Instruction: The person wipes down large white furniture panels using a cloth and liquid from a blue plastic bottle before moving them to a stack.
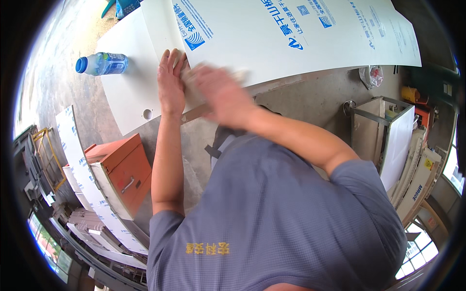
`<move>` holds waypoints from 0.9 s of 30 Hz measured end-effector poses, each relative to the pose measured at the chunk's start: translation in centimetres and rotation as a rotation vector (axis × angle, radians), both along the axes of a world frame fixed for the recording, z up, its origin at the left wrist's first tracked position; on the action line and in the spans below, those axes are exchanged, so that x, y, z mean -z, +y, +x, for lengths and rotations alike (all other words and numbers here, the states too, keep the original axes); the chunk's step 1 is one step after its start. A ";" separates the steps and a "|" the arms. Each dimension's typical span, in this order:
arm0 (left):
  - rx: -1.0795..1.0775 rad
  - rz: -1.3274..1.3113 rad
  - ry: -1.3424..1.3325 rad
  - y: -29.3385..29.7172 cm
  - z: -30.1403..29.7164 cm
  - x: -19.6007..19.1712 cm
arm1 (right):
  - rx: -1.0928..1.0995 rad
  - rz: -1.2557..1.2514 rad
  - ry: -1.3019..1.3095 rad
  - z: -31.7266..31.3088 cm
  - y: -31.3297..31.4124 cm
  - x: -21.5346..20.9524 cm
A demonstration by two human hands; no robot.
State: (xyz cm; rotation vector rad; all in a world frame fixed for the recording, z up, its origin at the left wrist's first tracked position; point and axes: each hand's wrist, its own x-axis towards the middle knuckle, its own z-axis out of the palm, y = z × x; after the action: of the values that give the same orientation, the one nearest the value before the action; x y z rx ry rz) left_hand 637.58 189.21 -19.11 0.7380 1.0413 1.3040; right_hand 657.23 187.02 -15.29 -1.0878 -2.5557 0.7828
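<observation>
My left hand (171,85) lies flat with its fingers stretched out, at the edge where a white board with blue print (340,41) meets a plain off-white panel (131,36). Close to its right, my right hand (221,94) is smeared by motion over the near edge of the printed board. Something pale (241,75) shows beside its fingers, too blurred to name. A clear plastic bottle with a blue cap and blue label (103,64) lies on its side on the plain panel, left of my hands. A round hole (147,114) pierces that panel's near corner.
An orange metal cabinet (124,174) stands at the lower left behind a long white strip with blue print (92,179). A metal-framed cart (376,126) and a cream machine housing (417,184) are at the right. A clear plastic bag (372,76) hangs near the board's right edge.
</observation>
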 end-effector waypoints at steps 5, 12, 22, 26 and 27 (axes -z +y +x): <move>-0.031 -0.019 -0.060 -0.7 -0.7 0.0 | 0.130 0.095 -0.206 8.7 -0.6 1.3; 0.012 0.023 -0.105 -0.9 -0.9 0.5 | 0.235 0.367 -0.457 26.0 3.2 2.0; -0.078 0.064 0.309 0.3 -2.2 2.7 | -0.151 0.294 -0.002 4.1 1.0 2.8; 0.028 0.345 0.970 2.7 11.6 -1.3 | 0.060 0.276 -0.126 20.4 3.0 1.1; 0.121 0.408 1.069 3.1 15.5 -1.8 | 0.105 0.248 -0.171 24.8 4.0 0.6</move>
State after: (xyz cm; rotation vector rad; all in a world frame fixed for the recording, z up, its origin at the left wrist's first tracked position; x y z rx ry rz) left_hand 653.13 192.35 -17.34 1.8953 1.5219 0.9898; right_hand 682.03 190.99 -15.86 -1.2399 -2.6190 0.3483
